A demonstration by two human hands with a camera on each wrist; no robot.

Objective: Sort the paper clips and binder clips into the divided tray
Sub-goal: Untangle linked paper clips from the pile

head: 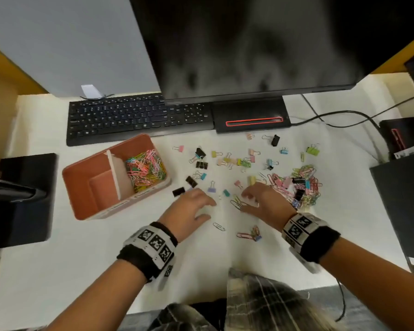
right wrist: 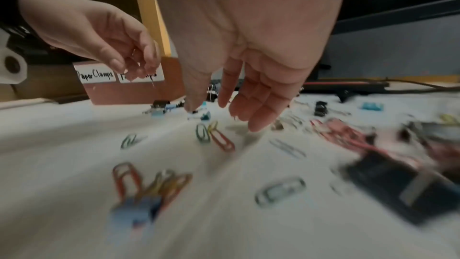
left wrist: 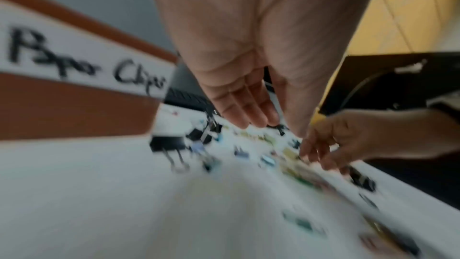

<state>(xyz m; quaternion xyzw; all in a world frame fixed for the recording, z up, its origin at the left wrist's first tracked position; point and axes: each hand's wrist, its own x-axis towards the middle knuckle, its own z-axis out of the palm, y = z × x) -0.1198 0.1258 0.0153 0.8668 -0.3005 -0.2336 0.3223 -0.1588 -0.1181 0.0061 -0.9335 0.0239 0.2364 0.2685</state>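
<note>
Fingers (right wrist: 139, 60) of left hand (head: 191, 210) pinch sth thin (blurred, prob. clip); right hand (head: 264, 203) relaxed, empty.

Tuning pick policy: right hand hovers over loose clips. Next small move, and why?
Probably lower the right hand and pinch the green and red paper clips lying just under its open fingers: nearest loose ones, and the tray already holds paper clips in its right compartment. The left hand seems to pinch a thin silver clip.

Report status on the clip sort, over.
Left grip curled, hold unclear. Right grip open over loose clips. Tray holds paper clips only; binder clips on desk. Nothing blocking.
</note>
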